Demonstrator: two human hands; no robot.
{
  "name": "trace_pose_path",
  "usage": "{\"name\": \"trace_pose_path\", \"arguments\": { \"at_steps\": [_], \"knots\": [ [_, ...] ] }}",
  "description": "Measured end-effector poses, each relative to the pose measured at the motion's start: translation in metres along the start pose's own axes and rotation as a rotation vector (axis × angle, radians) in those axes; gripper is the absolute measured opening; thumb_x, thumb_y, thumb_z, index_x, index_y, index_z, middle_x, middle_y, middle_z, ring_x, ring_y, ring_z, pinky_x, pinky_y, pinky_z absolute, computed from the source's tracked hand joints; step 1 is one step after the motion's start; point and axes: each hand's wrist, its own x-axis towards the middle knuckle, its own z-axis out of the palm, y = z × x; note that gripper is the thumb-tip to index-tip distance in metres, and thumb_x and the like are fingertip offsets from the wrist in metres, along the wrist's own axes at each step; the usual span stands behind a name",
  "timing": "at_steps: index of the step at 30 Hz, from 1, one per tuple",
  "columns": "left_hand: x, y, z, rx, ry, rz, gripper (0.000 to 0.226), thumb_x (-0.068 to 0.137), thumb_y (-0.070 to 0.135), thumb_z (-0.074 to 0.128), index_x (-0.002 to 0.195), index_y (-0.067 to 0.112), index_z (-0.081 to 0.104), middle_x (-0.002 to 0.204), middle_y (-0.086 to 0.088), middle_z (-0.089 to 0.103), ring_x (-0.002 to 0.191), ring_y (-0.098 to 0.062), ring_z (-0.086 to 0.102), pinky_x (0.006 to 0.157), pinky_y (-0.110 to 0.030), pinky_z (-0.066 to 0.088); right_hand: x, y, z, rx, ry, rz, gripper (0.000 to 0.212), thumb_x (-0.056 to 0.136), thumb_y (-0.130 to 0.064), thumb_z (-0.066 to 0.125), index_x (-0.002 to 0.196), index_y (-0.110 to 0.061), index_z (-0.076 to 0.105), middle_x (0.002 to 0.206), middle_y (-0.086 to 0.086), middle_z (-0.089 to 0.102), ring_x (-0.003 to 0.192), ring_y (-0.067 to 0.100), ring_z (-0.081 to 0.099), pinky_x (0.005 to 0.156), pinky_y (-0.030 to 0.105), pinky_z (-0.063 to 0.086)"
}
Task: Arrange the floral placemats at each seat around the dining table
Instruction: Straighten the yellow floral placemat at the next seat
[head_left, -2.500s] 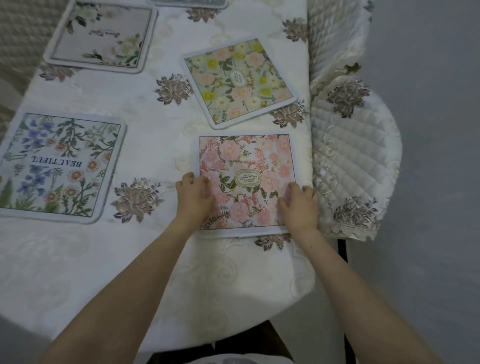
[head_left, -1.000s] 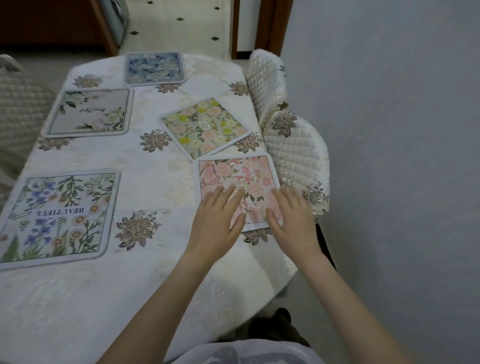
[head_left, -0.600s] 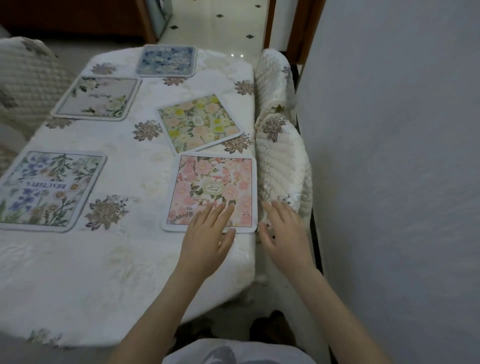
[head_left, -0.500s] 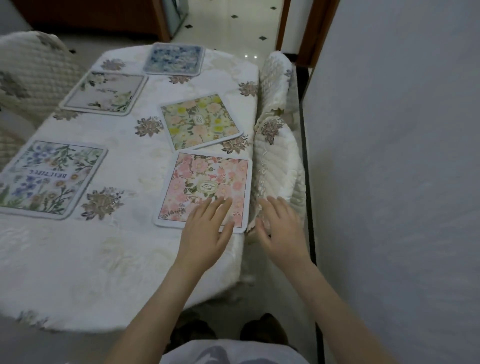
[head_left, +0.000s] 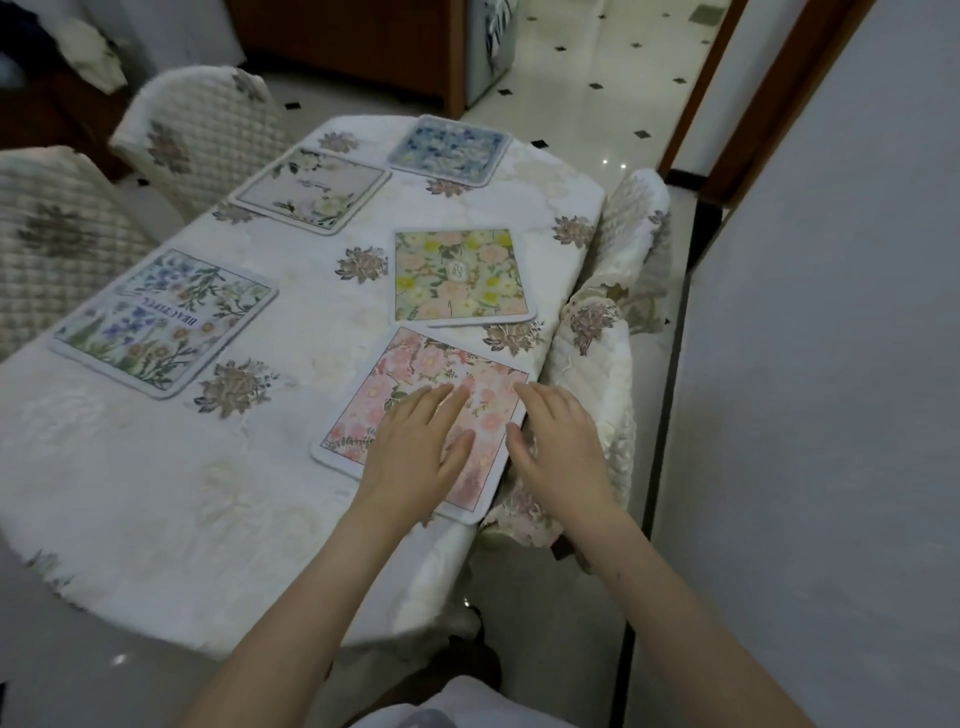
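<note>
White embroidered tablecloth (head_left: 156, 467) covers the dining table, five floral placemats on it. Far left, quilted chair covers (head_left: 62, 234). Left side: blue-and-green mat (head_left: 166, 322) with printed lettering, flat near the table's left edge. Behind it, pale grey mat (head_left: 311, 189), then a blue mat (head_left: 451, 150) at the far end. Centre-right: yellow-and-pink mat (head_left: 460, 278), flat, slightly skewed. Nearest, pink mat (head_left: 415, 405), turned at an angle, its near corner just at the table edge, far corner almost touching the yellow one. Left hand (head_left: 415, 447) flat on the pink mat, fingers spread, palm down. Right hand (head_left: 561, 447) at the mat's right edge, fingers loosely spread, gripping nothing; contact unclear. Right of that, a covered chair (head_left: 597, 332), then a grey wall (head_left: 831, 364).
</note>
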Motion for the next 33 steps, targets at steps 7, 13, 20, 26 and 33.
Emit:
{"name": "trace_pose_path", "arguments": {
  "at_steps": [7, 13, 20, 26, 33],
  "knots": [
    [0.081, -0.031, 0.005, 0.011, 0.022, -0.025, 0.053, 0.093, 0.041, 0.044, 0.141, 0.019, 0.036, 0.145, -0.004, 0.043, 0.134, -0.024, 0.037, 0.11, -0.043, 0.033, 0.086, 0.023, 0.004, -0.019, -0.041, -0.083, 0.049, 0.094, -0.031, 0.047, 0.139, -0.015, 0.041, 0.139, 0.006, 0.049, 0.131, 0.025, 0.04, 0.107, 0.045, 0.036],
    [0.164, -0.061, 0.008, 0.01, 0.006, -0.063, 0.065, 0.086, 0.042, 0.056, 0.143, 0.019, 0.033, 0.146, -0.003, 0.042, 0.133, -0.022, 0.036, 0.108, -0.041, 0.035, 0.171, 0.051, 0.017, -0.032, -0.01, -0.182, 0.044, 0.09, -0.025, 0.055, 0.129, -0.006, 0.052, 0.127, 0.015, 0.059, 0.119, 0.031, 0.053, 0.096, 0.048, 0.046],
    [0.255, -0.105, 0.051, -0.053, -0.014, -0.216, 0.078, 0.079, 0.039, 0.067, 0.144, 0.019, 0.03, 0.149, -0.006, 0.035, 0.136, -0.023, 0.032, 0.109, -0.039, 0.034, 0.273, 0.107, 0.068, -0.071, -0.168, -0.206, 0.05, 0.09, -0.033, 0.056, 0.135, -0.013, 0.045, 0.139, 0.012, 0.05, 0.129, 0.031, 0.044, 0.103, 0.046, 0.042],
    [0.299, -0.158, 0.094, -0.071, -0.16, -0.51, 0.105, 0.068, 0.048, 0.076, 0.148, 0.018, 0.015, 0.155, -0.018, 0.014, 0.143, -0.031, 0.013, 0.114, -0.044, 0.023, 0.339, 0.143, 0.123, -0.156, -0.407, -0.168, 0.063, 0.09, -0.046, 0.051, 0.144, -0.022, 0.029, 0.154, 0.012, 0.028, 0.14, 0.034, 0.025, 0.11, 0.048, 0.029],
    [0.314, -0.19, 0.116, 0.033, -0.224, -0.63, 0.103, 0.057, 0.056, 0.077, 0.136, 0.016, 0.024, 0.13, -0.019, 0.035, 0.122, -0.037, 0.031, 0.094, -0.044, 0.036, 0.358, 0.161, 0.163, -0.259, -0.625, -0.359, 0.071, 0.081, -0.058, 0.049, 0.143, -0.036, 0.022, 0.159, 0.006, 0.012, 0.145, 0.037, 0.004, 0.114, 0.057, 0.012]
  ]
}}
